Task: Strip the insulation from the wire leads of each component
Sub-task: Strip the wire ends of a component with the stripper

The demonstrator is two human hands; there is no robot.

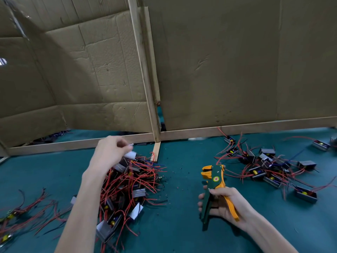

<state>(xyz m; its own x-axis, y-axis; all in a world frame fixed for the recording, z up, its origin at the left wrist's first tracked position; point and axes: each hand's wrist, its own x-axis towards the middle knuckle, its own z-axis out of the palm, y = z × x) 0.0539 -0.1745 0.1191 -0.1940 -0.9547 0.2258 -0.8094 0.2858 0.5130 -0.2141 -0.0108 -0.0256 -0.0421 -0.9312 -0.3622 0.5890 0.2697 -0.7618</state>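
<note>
A big heap of small boxed components point(127, 189) with red and black wire leads lies on the green table left of centre. My left hand point(109, 152) hovers over the far end of the heap, fingers curled round a pale component point(131, 154) at the top. My right hand point(224, 203) grips the handles of a green and orange wire stripper point(215, 181), held upright above the table with its jaws pointing away from me. Nothing sits in the jaws.
A second, looser spread of components point(269, 167) with red leads lies to the right. A few more lie at the left edge point(27, 212). Cardboard panels on a wooden frame point(156, 137) wall off the back. Bits of stripped insulation point(175, 179) dot the green mat.
</note>
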